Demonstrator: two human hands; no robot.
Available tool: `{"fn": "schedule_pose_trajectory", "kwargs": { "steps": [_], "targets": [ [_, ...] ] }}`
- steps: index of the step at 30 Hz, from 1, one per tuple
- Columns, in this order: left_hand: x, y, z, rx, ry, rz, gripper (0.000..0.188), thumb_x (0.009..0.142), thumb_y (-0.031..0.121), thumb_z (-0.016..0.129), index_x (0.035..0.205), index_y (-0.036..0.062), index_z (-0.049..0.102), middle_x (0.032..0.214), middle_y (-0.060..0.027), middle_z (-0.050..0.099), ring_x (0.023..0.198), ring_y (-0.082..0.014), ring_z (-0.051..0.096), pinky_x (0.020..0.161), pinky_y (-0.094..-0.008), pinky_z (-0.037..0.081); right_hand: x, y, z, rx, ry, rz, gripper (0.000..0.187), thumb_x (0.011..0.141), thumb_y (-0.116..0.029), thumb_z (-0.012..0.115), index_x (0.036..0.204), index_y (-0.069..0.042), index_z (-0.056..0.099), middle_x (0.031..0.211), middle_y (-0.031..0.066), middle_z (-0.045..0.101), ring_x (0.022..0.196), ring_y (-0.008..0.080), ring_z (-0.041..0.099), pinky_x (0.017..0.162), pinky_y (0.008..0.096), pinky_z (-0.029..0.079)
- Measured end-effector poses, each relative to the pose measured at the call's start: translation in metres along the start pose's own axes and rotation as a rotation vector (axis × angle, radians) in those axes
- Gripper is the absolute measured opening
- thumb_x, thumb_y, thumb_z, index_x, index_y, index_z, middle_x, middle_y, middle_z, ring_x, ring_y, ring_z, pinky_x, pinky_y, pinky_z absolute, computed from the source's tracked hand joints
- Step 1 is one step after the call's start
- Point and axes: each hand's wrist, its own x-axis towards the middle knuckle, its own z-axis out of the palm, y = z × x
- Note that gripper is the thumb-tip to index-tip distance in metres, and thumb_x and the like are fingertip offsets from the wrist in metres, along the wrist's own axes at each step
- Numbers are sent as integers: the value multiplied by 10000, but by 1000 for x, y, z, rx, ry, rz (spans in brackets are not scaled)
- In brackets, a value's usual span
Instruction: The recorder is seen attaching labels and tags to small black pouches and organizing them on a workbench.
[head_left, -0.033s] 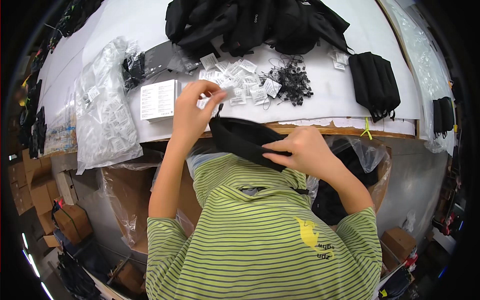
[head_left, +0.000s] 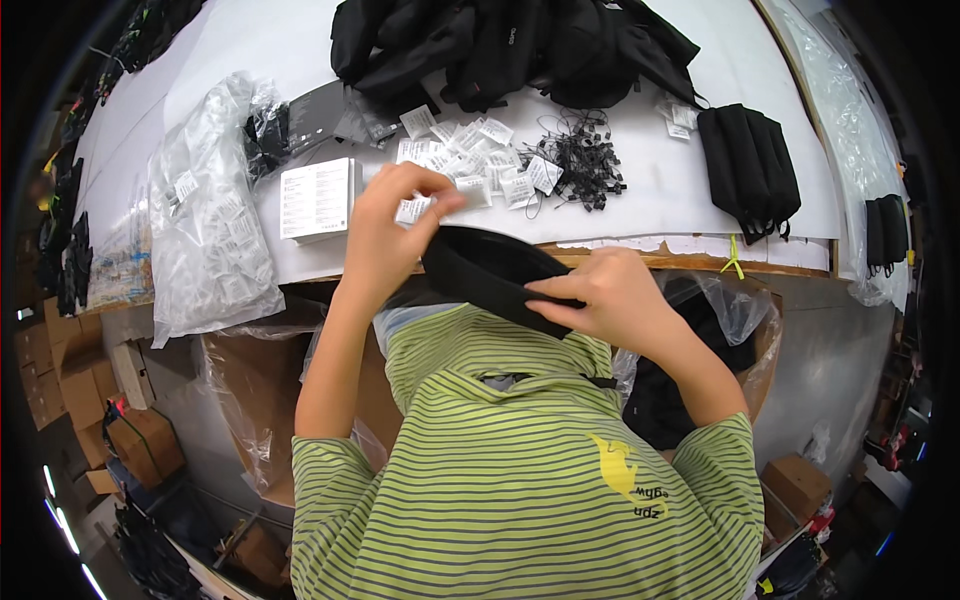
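Note:
A black fabric pouch (head_left: pixel 490 275) hangs over my lap at the table's front edge, its mouth facing up. My right hand (head_left: pixel 615 300) pinches the pouch's right end between thumb and fingers. Just above the left end of the pouch, my left hand (head_left: pixel 400 210) is closed in a pinch. A small clear packet (head_left: pixel 472 192), smeared by motion, is at its fingertips. Beyond that hand lies a pile of small white-labelled packets (head_left: pixel 465 150). Beside it is a heap of thin black cords with small fasteners (head_left: pixel 592 165).
A stack of white printed cards (head_left: pixel 318 200) and a clear plastic bag of packets (head_left: pixel 215 230) are at the left. Black pouches (head_left: pixel 750 165) lie stacked at the right, and black bags (head_left: pixel 510 50) are piled at the back. Plastic-lined cartons (head_left: pixel 260 400) stand below the table.
The pouch's mouth gapes wider. My left hand has shifted slightly, with the packet now further right. My right hand keeps its grip in nearly the same place.

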Motion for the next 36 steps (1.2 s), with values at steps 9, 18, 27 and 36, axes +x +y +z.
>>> {"fn": "schedule_pose_trajectory", "kwargs": {
  "steps": [9,18,27,36],
  "targets": [
    [-22,2,-1,-352,501,105,699,711,207,795,1280,26,431,1278,-91,436,1145,-234,455,980,-345,385,23,-7,-16,-115,233,-66,168,686,-193,777,843,-148,738,479,-6,519,416,140,464,461,273,341],
    [-47,36,37,-1380,285,-410,511,754,88,747,1185,-6,489,1091,-90,588,989,-185,590,869,-301,477,30,-23,-4,16,299,-35,220,721,-204,770,875,-58,710,466,32,472,398,165,449,449,274,329],
    [-42,47,39,-1424,491,-432,380,737,5,723,1083,0,567,986,-66,631,918,-183,618,829,-293,495,7,-18,32,1032,621,558,218,947,-173,525,861,-10,640,626,-14,503,597,-4,396,532,203,318],
    [-44,64,38,-1211,-79,-499,472,675,57,787,1086,-51,580,994,-97,650,863,-155,634,798,-275,514,29,-4,12,1205,486,402,275,932,-193,569,1050,52,608,909,41,616,813,86,541,776,210,421]
  ]
}}
